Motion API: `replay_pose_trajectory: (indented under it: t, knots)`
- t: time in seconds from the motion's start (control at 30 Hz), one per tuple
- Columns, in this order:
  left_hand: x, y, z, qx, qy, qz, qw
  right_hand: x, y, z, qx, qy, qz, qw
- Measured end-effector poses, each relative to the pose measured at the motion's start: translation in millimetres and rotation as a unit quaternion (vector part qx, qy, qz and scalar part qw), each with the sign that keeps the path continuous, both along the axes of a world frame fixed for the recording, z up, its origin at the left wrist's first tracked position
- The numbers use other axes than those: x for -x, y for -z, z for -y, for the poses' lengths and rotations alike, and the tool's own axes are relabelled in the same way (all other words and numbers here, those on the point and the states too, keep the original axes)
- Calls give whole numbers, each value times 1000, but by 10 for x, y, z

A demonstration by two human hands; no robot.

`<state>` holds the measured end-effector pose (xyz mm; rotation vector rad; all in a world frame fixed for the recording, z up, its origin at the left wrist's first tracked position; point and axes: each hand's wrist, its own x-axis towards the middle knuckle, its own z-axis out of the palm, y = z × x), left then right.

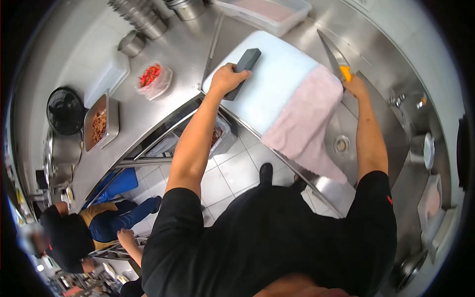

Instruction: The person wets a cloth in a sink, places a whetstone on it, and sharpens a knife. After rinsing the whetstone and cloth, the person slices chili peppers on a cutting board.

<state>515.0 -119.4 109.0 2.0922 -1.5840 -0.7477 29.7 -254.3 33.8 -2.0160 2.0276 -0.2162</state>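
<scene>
My left hand (227, 79) is closed around a dark grey sharpening stone (248, 60), which stretches across the left part of a white cutting board (277, 64). Out to the right, my right hand (355, 85) grips a knife (332, 53) by its yellow handle; the long blade points up and away from me, beyond the board's right edge. A pink cloth (309, 116) is draped over the near right part of the board and hangs down toward the sink (350, 119).
Left on the steel counter (183, 64) are a bag of red chillies (150, 76) and a metal tray (110, 121) of brown food. A plastic tub (302, 10) stands behind the board. A tap (397, 100) is at right. Another person (69, 232) works at lower left.
</scene>
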Motion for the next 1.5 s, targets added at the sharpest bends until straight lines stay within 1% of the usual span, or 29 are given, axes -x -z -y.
replay_pose_trajectory:
  t: [0.03, 0.07, 0.13, 0.23, 0.33, 0.43, 0.53, 0.63, 0.73, 0.77, 0.83, 0.9, 0.93, 1.0, 1.03, 1.07, 1.1, 1.13, 1.17, 1.2, 1.23, 1.27, 1.3, 1.33, 1.37, 1.4, 1.43, 1.47, 1.5]
  knots:
    - [83, 19, -91, 16, 13, -65, 998, 57, -51, -142, 30, 11, 18, 999]
    - [187, 70, -163, 20, 30, -88, 995, 88, -175, -298, 32, 29, 31, 999]
    - [603, -100, -485, 42, 46, -148, 987, 118, -413, -748, 39, 57, 54, 996]
    - [1199, -222, -741, 32, 101, -90, 990, 218, -340, -1411, 160, 49, 138, 976]
    - [1676, -194, -834, 36, 126, -36, 991, 236, -475, -1939, 93, 109, 191, 971]
    - [1964, -213, -885, 16, 108, -33, 994, 302, -293, -2262, 264, 65, 178, 946]
    - [2012, -87, -835, 209, 56, -22, 976, 177, -611, -2571, 134, 109, 220, 960]
    - [1815, -158, -780, 320, 18, 45, 946, 220, -531, -2713, 184, -1, 294, 938]
    - [1542, -79, -1046, 353, -23, 86, 931, 188, -601, -2826, 153, -71, 170, 971]
    - [1459, 19, -1185, 347, -39, 105, 931, 138, -654, -2886, 154, -89, 161, 971]
    - [1333, 341, -1607, 334, -70, 144, 929, 97, -634, -2912, 110, -101, 115, 982]
    - [1259, 664, -2124, 314, -81, 162, 932, 73, -624, -2891, 74, -115, 81, 987]
    - [1238, 882, -2394, 305, -89, 150, 936, 62, -609, -2890, 58, -122, 70, 988]
    - [1301, 1287, -3006, 218, -126, 82, 964, 51, -575, -2893, 26, -129, 58, 990]
    - [1312, 1571, -3333, 139, -144, 51, 978, 49, -561, -2867, 14, -130, 57, 990]
    - [1328, 1725, -3689, -24, -169, -48, 984, 47, -554, -2848, 2, -130, 56, 990]
    - [1028, 2786, -4161, -119, -120, -44, 985, 47, -554, -2841, 2, -136, 63, 989]
    - [1085, 2729, -4462, -310, -139, -119, 933, 50, -561, -2830, 3, -141, 70, 987]
    - [920, 3315, -5021, -314, -48, -82, 945, 67, -574, -2820, 5, -145, 76, 987]
    - [973, 3310, -5277, -363, 18, 40, 931, 133, -553, -2815, 15, -152, 103, 983]
    - [1060, 3303, -5551, -292, -128, -43, 947, 206, -519, -2775, 32, -159, 132, 978]
    - [1098, 3217, -5569, -253, -272, -146, 917, 261, -501, -2737, 48, -166, 161, 972]
    - [1139, 3124, -5584, -179, -411, -237, 862, 314, -519, -2756, 53, -140, 198, 969]
    - [1158, 2964, -5452, -140, -541, -337, 757, 361, -554, -2796, 55, -115, 233, 964]
    - [1169, 2693, -5242, -92, -525, -308, 788, 390, -566, -2811, 58, -91, 269, 957]
    - [1087, 2684, -5026, -16, -501, -312, 807, 414, -528, -2804, 69, -75, 309, 946]
    - [1016, 2515, -4719, 23, -435, -243, 866, 456, -469, -2815, 78, -56, 348, 933]
    - [806, 2686, -4393, 82, -350, -107, 927, 492, -421, -2850, 86, -35, 385, 918]
    - [1195, 1553, -3835, 94, -323, -102, 936, 498, -414, -2889, 67, -8, 395, 916]
